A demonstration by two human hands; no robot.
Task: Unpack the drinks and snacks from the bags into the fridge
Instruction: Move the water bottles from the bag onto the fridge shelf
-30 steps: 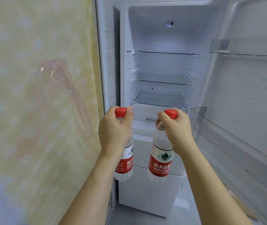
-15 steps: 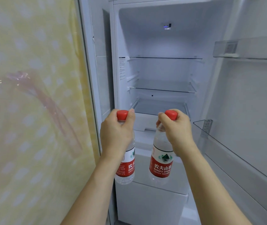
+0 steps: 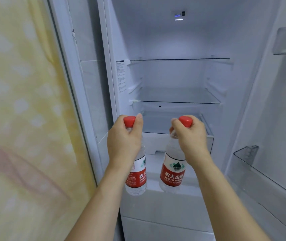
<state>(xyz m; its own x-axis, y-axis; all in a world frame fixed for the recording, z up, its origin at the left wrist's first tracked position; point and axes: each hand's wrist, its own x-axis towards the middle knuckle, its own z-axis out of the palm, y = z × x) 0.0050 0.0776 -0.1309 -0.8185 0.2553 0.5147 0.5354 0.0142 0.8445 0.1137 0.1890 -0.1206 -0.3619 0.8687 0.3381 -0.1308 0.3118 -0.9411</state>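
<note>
left hand (image 3: 123, 143): fingers curled round left bottle (image 3: 137, 173) neck, just under the cap
right hand (image 3: 191, 138): fingers gripping right bottle (image 3: 172, 171) the same way
bottles: 2
fridge (image 3: 173, 75): open

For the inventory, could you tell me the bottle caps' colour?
Red, both caps, head view.

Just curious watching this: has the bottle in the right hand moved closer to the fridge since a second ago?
Yes. The right bottle has come toward the fridge: its red cap now overlaps the drawer.
</note>
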